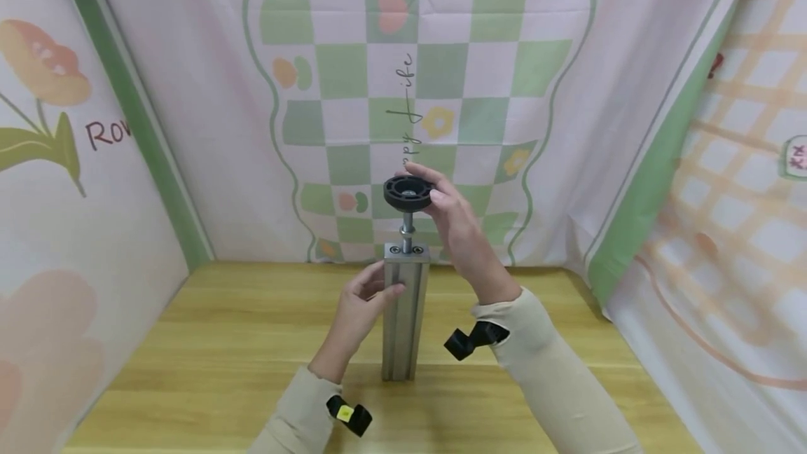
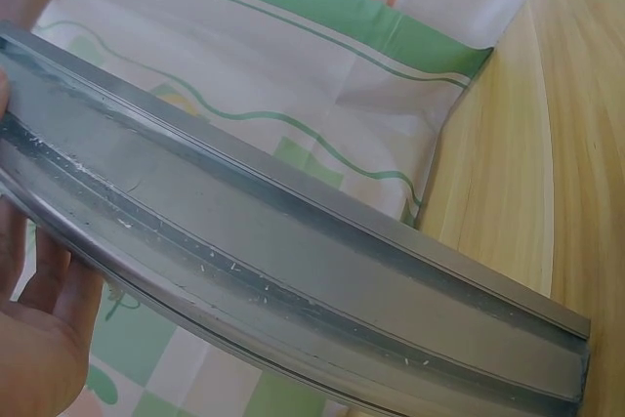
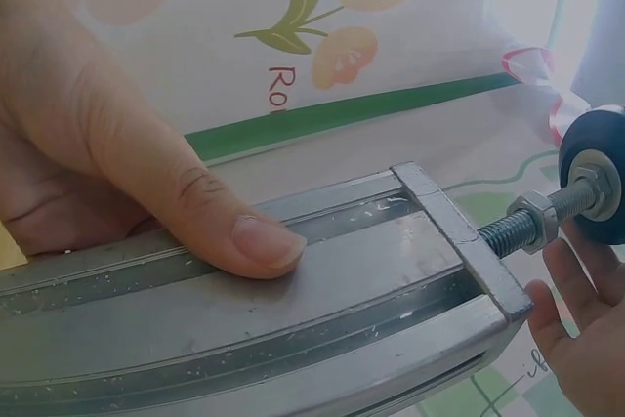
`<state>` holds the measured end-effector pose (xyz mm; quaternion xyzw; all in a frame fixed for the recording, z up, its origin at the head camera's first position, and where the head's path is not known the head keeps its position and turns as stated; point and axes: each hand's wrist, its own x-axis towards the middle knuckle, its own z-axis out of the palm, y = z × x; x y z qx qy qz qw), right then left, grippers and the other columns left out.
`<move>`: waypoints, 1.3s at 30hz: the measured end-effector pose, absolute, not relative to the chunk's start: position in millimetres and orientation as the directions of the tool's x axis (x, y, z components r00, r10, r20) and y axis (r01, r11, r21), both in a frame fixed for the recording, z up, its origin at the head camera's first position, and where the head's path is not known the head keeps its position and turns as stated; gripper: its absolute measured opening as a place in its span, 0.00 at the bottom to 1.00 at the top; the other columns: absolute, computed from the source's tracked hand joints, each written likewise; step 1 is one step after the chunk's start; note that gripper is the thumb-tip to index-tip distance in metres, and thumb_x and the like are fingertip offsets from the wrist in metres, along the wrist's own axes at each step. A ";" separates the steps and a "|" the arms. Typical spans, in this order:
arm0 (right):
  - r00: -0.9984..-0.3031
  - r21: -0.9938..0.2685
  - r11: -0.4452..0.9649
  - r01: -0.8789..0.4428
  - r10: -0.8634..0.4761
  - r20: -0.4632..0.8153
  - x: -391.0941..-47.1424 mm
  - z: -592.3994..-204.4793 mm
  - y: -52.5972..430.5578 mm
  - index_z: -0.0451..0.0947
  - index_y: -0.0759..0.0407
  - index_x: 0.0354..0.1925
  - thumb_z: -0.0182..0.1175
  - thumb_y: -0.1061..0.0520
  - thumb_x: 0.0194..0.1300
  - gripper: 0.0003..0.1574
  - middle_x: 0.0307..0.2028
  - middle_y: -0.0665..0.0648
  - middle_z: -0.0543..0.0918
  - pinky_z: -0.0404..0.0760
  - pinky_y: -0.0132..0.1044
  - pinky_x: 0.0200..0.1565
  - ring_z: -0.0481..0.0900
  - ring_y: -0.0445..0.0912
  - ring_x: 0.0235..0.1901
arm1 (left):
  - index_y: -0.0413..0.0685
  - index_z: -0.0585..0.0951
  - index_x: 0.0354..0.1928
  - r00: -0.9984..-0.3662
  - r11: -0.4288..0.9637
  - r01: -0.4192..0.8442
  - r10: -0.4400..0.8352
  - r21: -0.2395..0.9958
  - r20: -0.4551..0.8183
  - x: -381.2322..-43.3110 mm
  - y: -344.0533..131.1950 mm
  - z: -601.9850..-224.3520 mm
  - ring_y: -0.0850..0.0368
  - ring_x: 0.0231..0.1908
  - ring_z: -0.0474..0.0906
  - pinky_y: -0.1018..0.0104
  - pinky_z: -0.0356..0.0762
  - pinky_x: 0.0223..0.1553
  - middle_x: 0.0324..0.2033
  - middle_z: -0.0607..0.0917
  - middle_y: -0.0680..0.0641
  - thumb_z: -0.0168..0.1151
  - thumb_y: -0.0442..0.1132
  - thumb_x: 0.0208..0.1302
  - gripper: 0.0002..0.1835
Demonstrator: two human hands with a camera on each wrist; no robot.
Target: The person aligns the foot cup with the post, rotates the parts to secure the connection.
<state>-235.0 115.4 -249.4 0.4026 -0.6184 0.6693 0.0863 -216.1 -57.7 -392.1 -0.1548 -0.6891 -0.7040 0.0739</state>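
An aluminium profile (image 1: 401, 321) stands upright on the wooden table, with slots along its sides. My left hand (image 1: 361, 308) grips its upper part from the left; the thumb of that hand lies flat on the metal in the right wrist view. From the end plate (image 3: 459, 239) rises a threaded stud (image 3: 510, 233) with a hex nut (image 3: 535, 220) partway along it. A round black levelling foot (image 1: 408, 193) tops the stud. My right hand (image 1: 459, 230) holds the foot by its right side, thumb at the near rim and fingers reaching behind.
The wooden table (image 1: 252, 342) runs back to a checked green and white curtain (image 1: 391, 76). Printed cloth hangs at both sides. Each wrist wears a black camera mount.
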 end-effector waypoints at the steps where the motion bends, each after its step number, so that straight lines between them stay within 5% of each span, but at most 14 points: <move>1: -0.658 -0.756 -0.218 -0.617 -0.384 0.647 -235.3 -249.6 115.6 0.58 0.69 0.73 0.34 0.55 0.75 0.34 0.67 0.64 0.69 0.60 0.47 0.68 0.69 0.54 0.65 | 0.47 0.75 0.67 -0.942 -0.038 0.315 0.107 0.948 0.317 -215.9 -57.8 -392.5 0.50 0.52 0.81 0.57 0.79 0.52 0.54 0.83 0.46 0.72 0.48 0.63 0.33; 10: -0.669 -0.736 -0.130 -0.664 -0.334 0.663 -235.9 -254.0 119.4 0.63 0.61 0.73 0.44 0.51 0.73 0.34 0.65 0.64 0.72 0.64 0.49 0.64 0.71 0.54 0.62 | 0.50 0.76 0.66 -0.945 -0.033 0.307 0.110 0.951 0.309 -217.4 -57.4 -395.1 0.52 0.51 0.81 0.56 0.79 0.52 0.53 0.84 0.48 0.73 0.51 0.61 0.33; 19: -0.729 -0.772 -0.095 -0.628 -0.274 0.627 -234.9 -253.8 118.1 0.69 0.56 0.69 0.61 0.50 0.66 0.35 0.52 0.61 0.72 0.76 0.40 0.48 0.74 0.54 0.44 | 0.49 0.77 0.66 -0.935 -0.049 0.332 0.114 0.942 0.336 -216.6 -57.6 -394.3 0.51 0.50 0.81 0.58 0.80 0.50 0.51 0.84 0.46 0.72 0.46 0.63 0.29; 23: -0.700 -0.751 -0.092 -0.654 -0.302 0.647 -236.8 -254.8 117.4 0.65 0.59 0.70 0.52 0.50 0.70 0.34 0.61 0.59 0.71 0.73 0.43 0.56 0.74 0.53 0.55 | 0.48 0.77 0.66 -0.938 -0.045 0.325 0.111 0.945 0.328 -216.3 -57.8 -394.8 0.51 0.51 0.81 0.59 0.79 0.51 0.51 0.84 0.46 0.72 0.46 0.64 0.30; 27: -0.652 -0.732 -0.148 -0.665 -0.363 0.666 -239.5 -253.7 115.3 0.59 0.64 0.73 0.38 0.50 0.74 0.35 0.70 0.60 0.65 0.60 0.49 0.68 0.65 0.52 0.68 | 0.48 0.76 0.67 -0.945 -0.044 0.306 0.103 0.951 0.309 -216.5 -57.9 -394.9 0.51 0.51 0.81 0.57 0.79 0.53 0.52 0.84 0.46 0.72 0.45 0.63 0.31; 39: -0.632 -0.730 -0.241 -0.640 -0.375 0.678 -240.0 -251.1 114.6 0.62 0.70 0.70 0.34 0.55 0.75 0.33 0.67 0.64 0.70 0.60 0.49 0.68 0.66 0.54 0.68 | 0.48 0.75 0.67 -0.946 -0.046 0.304 0.106 0.952 0.307 -217.0 -58.6 -395.1 0.51 0.52 0.81 0.56 0.78 0.54 0.55 0.83 0.46 0.72 0.45 0.63 0.31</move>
